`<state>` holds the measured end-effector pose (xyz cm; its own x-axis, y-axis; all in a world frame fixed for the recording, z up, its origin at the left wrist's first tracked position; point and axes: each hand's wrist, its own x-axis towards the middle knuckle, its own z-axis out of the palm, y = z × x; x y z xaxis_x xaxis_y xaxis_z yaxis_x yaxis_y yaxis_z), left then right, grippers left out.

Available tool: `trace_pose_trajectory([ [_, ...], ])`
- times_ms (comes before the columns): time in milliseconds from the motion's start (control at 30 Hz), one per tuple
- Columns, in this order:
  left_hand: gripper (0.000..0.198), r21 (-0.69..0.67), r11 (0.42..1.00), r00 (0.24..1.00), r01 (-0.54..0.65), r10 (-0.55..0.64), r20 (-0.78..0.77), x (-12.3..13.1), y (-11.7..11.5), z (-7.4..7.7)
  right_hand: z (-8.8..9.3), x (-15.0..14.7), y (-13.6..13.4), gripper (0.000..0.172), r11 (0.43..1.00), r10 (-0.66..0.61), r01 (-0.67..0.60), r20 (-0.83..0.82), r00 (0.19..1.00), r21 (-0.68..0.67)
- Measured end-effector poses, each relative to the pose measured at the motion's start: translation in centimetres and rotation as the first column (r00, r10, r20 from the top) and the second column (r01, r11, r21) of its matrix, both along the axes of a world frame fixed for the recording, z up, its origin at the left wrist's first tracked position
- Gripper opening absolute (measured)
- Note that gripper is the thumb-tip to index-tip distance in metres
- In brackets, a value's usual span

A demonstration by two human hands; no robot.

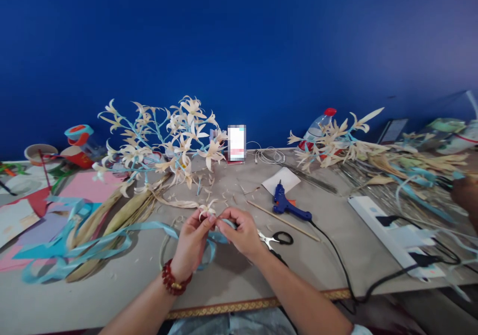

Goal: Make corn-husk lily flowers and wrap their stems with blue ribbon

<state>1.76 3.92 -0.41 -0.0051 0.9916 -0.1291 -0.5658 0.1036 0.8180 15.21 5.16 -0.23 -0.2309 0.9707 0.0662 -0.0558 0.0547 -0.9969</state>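
My left hand (194, 234) pinches the base of a small cream husk flower (207, 209), whose curled petals stick up above the fingertips. Close against it, my right hand (239, 230) has its fingers closed on a light blue ribbon (228, 222) at the flower's base. A long tail of blue ribbon (149, 227) trails left across the table. Just right of my right hand lie black-handled scissors (282, 237), partly covered by the hand. A blue glue gun (287, 203) rests beyond them on a white sheet (289, 177), near a thin wooden stick (284, 220).
Flower branches (160, 136) with blue stems stand back left; more flowers (336, 141) lie right. Dried husks (123, 220) and coloured papers (89, 188) cover the left. A power strip (388, 235), cords, a phone (236, 143) and a bottle (317, 125) are here. Another person's hand (465, 195) shows far right.
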Motion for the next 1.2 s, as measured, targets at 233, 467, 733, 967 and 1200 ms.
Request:
trace_pose_trajectory([
  [233,0.014,0.04,0.999,1.0,0.02,-0.02,-0.014,-0.3,0.1,0.7,-0.4,-0.2,0.6,0.029,0.961,0.088,-0.15,-0.261,0.961,-0.231],
  [467,0.013,0.018,0.997,0.997,0.07,-0.07,0.03,-0.4,0.1,0.8,0.0,-0.1,0.5,0.031,0.922,0.124,-0.237,-0.348,0.929,-0.306],
  [733,0.016,0.072,0.997,0.998,0.021,-0.016,-0.059,-0.3,0.0,0.1,-0.3,0.0,0.2,0.024,0.993,0.042,-0.053,-0.103,0.994,-0.107],
  [967,0.017,0.047,0.998,0.996,-0.03,0.034,-0.083,-0.4,0.2,-0.2,0.1,0.0,0.1,0.019,1.0,0.017,-0.017,-0.01,1.0,-0.014],
  [1200,0.019,0.03,0.999,0.996,0.017,-0.015,-0.086,-0.9,0.4,0.3,0.4,0.6,0.6,0.031,0.971,0.125,-0.157,-0.178,0.976,-0.18],
])
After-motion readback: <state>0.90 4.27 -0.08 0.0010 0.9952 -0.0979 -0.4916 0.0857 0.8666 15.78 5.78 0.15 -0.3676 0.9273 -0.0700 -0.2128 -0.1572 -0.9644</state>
